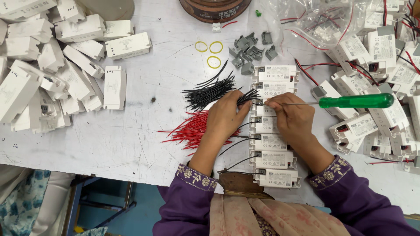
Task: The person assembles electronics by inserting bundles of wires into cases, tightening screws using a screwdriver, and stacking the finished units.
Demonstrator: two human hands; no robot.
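Note:
A column of several white box-shaped driver units (274, 144) lies on the white table (131, 131) in front of me. My left hand (225, 116) pinches a bunch of short black wires (247, 97) at the terminal of one upper unit. My right hand (292, 116) grips a screwdriver with a green handle (355, 101); its metal shaft points left and its tip meets that same terminal. Black wires stick out of the lower units to the left.
Loose black wires (205, 91) and red wires (188, 129) lie left of my hands. Heaps of white units fill the left (48, 65) and right (380, 65) sides. Grey plastic caps (251, 50), yellow rubber bands (210, 52) and a round brown tin (214, 8) sit further back.

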